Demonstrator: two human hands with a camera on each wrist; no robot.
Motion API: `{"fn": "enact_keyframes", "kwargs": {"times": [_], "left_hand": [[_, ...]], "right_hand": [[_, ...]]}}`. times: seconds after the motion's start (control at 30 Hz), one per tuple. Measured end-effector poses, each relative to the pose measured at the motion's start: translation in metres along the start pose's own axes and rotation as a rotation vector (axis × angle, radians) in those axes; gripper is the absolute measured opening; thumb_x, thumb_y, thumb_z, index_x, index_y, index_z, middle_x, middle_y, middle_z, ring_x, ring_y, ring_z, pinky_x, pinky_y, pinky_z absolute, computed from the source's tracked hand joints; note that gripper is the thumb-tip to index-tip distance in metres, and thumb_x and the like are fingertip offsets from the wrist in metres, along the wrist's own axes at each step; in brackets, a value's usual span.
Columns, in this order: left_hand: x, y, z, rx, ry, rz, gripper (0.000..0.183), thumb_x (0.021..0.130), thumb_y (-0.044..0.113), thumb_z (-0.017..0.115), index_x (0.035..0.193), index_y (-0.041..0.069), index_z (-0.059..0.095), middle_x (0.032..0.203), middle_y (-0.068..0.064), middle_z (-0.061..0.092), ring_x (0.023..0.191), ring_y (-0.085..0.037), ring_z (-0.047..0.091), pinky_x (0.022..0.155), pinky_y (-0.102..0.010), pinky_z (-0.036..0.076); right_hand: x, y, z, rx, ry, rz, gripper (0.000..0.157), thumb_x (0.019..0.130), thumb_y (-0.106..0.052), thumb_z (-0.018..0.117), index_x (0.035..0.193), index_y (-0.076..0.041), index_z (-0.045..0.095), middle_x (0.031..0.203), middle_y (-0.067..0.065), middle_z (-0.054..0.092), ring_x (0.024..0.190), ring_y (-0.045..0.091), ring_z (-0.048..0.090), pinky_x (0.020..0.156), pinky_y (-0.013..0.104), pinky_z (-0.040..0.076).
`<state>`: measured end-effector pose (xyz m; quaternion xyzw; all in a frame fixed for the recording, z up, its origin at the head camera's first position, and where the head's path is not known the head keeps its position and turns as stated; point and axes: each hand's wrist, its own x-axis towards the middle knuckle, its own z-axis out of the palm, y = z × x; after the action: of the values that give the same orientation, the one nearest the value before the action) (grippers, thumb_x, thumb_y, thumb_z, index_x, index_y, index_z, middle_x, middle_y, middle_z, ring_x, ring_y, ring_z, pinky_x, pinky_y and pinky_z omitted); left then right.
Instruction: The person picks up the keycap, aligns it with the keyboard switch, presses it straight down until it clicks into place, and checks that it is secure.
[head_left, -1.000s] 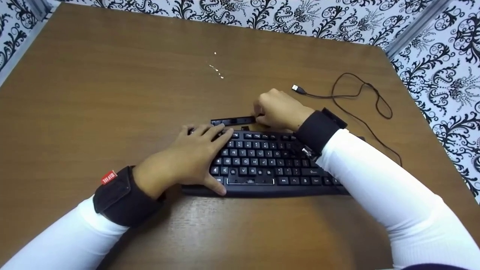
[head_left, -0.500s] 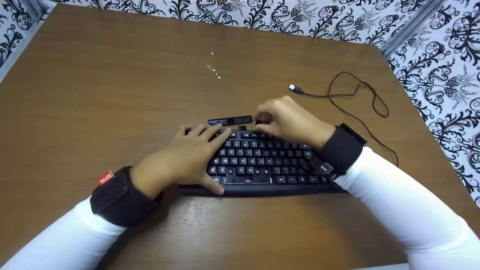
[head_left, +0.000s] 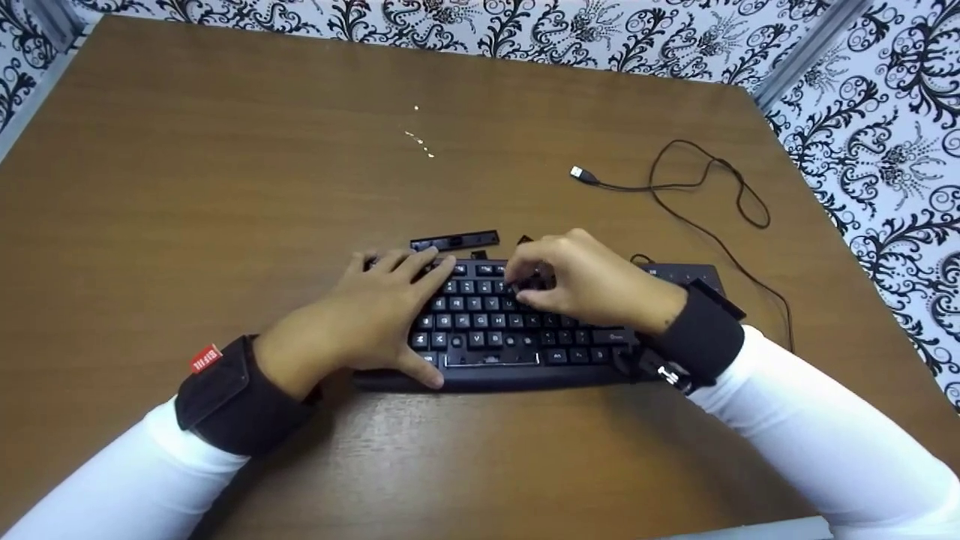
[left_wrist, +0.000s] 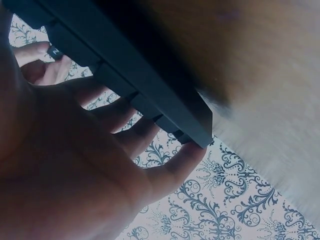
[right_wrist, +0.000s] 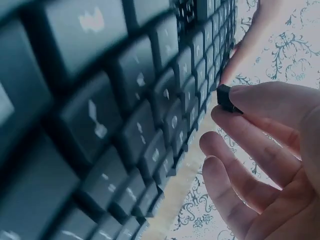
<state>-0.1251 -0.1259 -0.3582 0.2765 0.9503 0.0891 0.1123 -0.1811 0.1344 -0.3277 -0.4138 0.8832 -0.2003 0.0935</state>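
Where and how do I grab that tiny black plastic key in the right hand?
Perhaps pinch the tiny black plastic key by two opposite edges, as the right hand does: it's small and blocky, with its white-lettered face uncovered. Come from the right, because the left hand rests on the left end of the black plastic keyboard.

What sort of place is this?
Probably an indoor workspace, perhaps a booth or room corner: a broad wood-coloured table, black-and-white patterned walls behind it, and on it a keyboard and USB cable.
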Motion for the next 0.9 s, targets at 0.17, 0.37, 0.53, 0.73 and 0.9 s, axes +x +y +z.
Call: {"fn": "enact_keyframes", "kwargs": {"times": [0.17,0.37,0.53,0.73,0.9], "left_hand": [[0.001,0.0,0.0,0.006,0.013,0.004,0.134,0.06,0.081,0.074,0.161,0.012,0.019,0.165,-0.016,0.025,0.148,-0.04,0.029,0.116,-0.069,0.022],[0.0,-0.001,0.002,0.006,0.009,0.009,0.133,0.061,0.08,0.074,0.161,0.011,0.019,0.165,-0.017,0.025,0.148,-0.04,0.028,0.115,-0.069,0.023],[-0.001,-0.001,0.001,0.003,0.005,0.006,0.134,0.061,0.081,0.074,0.161,0.012,0.018,0.165,-0.016,0.024,0.149,-0.041,0.027,0.116,-0.069,0.021],[-0.003,-0.001,0.003,0.003,0.005,0.002,0.134,0.06,0.08,0.074,0.161,0.012,0.018,0.165,-0.016,0.024,0.149,-0.041,0.028,0.116,-0.069,0.022],[-0.001,0.0,0.002,0.007,0.007,0.002,0.134,0.06,0.081,0.074,0.161,0.012,0.018,0.165,-0.016,0.024,0.149,-0.041,0.027,0.116,-0.07,0.021]], "right_hand": [[-0.007,0.002,0.006,-0.002,0.014,-0.02,0.02,0.086,-0.009,0.077,0.105,-0.01,0.073,0.105,0.002,0.075,0.093,0.015,0.069,0.085,0.031,0.058],[-0.011,0.005,0.01,-0.015,0.023,-0.023,0.019,0.085,-0.011,0.078,0.103,-0.01,0.073,0.103,0.002,0.073,0.098,0.017,0.066,0.092,0.035,0.054],[-0.013,0.005,0.011,-0.018,0.012,0.04,0.021,0.082,-0.012,0.079,0.1,-0.011,0.07,0.099,0.001,0.07,0.096,0.016,0.062,0.091,0.035,0.053],[-0.014,0.007,0.015,-0.034,-0.023,0.084,0.022,0.081,-0.013,0.079,0.099,-0.013,0.066,0.094,0.0,0.063,0.092,0.016,0.057,0.087,0.035,0.05],[-0.015,0.007,0.015,-0.024,-0.012,0.102,0.027,0.079,-0.012,0.08,0.101,-0.013,0.064,0.094,0.0,0.061,0.091,0.017,0.056,0.084,0.033,0.05]]}}
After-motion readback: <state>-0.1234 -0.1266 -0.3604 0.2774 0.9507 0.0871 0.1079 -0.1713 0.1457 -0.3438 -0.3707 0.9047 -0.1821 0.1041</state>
